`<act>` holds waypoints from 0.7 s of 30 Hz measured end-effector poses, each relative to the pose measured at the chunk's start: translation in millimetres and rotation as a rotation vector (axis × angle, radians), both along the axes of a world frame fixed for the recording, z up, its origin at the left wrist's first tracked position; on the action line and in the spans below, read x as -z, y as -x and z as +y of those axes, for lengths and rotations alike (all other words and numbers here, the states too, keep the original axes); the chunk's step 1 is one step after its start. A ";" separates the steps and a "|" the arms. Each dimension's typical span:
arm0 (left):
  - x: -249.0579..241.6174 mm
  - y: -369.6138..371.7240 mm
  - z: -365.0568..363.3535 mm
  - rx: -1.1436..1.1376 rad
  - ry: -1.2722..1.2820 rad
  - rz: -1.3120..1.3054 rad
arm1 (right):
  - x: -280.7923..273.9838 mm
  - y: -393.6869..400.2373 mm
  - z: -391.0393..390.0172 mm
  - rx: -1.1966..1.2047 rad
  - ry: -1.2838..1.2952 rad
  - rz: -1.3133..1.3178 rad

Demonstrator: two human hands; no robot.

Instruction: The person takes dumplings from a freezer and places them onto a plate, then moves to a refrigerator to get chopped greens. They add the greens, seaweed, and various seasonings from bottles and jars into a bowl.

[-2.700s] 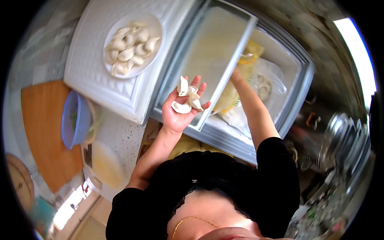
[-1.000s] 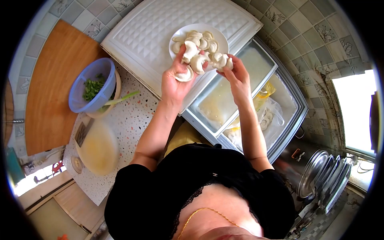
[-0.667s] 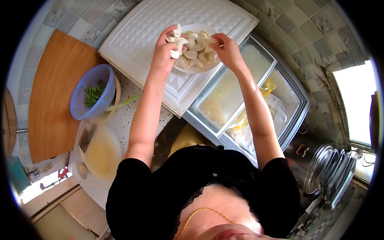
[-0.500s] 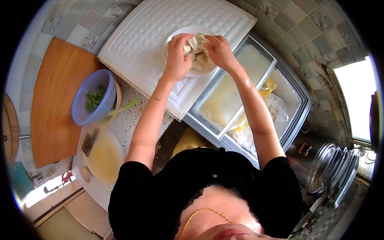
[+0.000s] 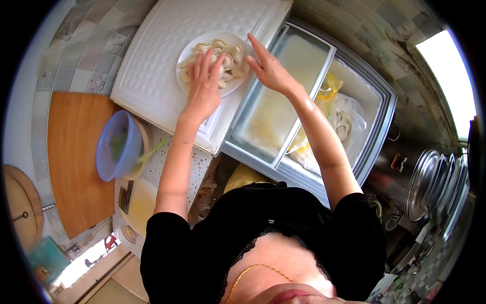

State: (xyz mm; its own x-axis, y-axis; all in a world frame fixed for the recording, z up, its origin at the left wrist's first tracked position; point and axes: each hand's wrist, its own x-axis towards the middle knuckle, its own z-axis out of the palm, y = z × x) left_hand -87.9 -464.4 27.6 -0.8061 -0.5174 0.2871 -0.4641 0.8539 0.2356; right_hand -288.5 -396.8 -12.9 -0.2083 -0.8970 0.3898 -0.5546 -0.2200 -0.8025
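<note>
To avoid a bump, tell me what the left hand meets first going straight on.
The left hand would probably meet pale crescent dumplings on the round white plate; depth is unclear, so it may be touching them.

Square tiles in pale and darker greys cover the wall (image 5: pixel 93 61) beyond the left edge of the ridged white panel (image 5: pixel 152 76), a few bearing a plant motif. A brown wooden board (image 5: pixel 81 167) stands against that wall. Along the panel's near edge lies a speckled worktop (image 5: pixel 196 167). A grey-rimmed chest freezer (image 5: pixel 390 101) adjoins the right edge, with another tiled wall (image 5: pixel 374 30) behind it, dim and brownish. Well beyond that edge, a window (image 5: pixel 450 81) glares white. A second bright opening (image 5: pixel 83 263) shows past the worktop, beside pale wood-coloured cabinetry (image 5: pixel 129 278).
</note>
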 end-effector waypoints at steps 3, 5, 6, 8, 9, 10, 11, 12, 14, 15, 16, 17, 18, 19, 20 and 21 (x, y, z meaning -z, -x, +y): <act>-3.6 -4.8 -1.0 -0.008 -0.011 -0.001 | 5.1 23.1 48.7 0.085 0.086 -0.283; -8.1 -6.1 3.0 0.047 -0.076 0.063 | 25.2 53.8 96.1 0.252 0.228 -0.547; -10.2 -6.3 5.7 0.059 -0.133 0.131 | 46.2 67.5 124.4 0.406 0.249 -0.609; -10.8 -7.1 9.6 0.085 -0.189 0.168 | 105.5 87.9 170.6 0.837 0.140 -0.635; -9.8 -7.9 11.5 0.068 -0.225 0.214 | 133.9 90.0 182.3 0.917 -0.073 -0.467; -7.9 -8.3 12.9 0.092 -0.238 0.205 | 159.0 91.5 192.0 0.981 -0.288 -0.299; -5.8 -8.0 14.6 0.068 -0.220 0.231 | 177.2 86.5 190.5 0.848 -0.410 -0.272; -4.1 -7.3 17.4 0.041 -0.201 0.256 | 200.5 79.2 183.7 0.754 -0.360 -0.087; -3.0 -6.3 23.7 0.062 -0.210 0.299 | 235.3 75.3 155.0 0.518 -0.782 -0.017; -2.2 -6.2 27.9 0.064 -0.214 0.350 | 240.9 75.2 139.8 0.339 -0.816 -0.053; -2.3 -5.7 34.7 0.081 -0.212 0.343 | 267.0 71.6 126.3 0.367 -0.658 -0.178; -2.4 -3.8 43.3 0.056 -0.239 0.417 | 279.6 73.9 119.4 0.325 -0.429 -0.040; -2.2 -3.4 51.6 0.031 -0.266 0.491 | 298.4 77.6 104.2 0.332 -0.390 0.078; -2.4 -5.2 58.5 0.003 -0.254 0.515 | 314.5 83.8 90.4 0.355 -0.453 0.158; -2.3 -7.0 64.4 -0.025 -0.239 0.541 | 329.7 90.5 78.9 0.364 -0.524 0.216; -2.0 -9.2 70.7 -0.011 -0.227 0.540 | 343.8 97.1 69.8 0.374 -0.582 0.254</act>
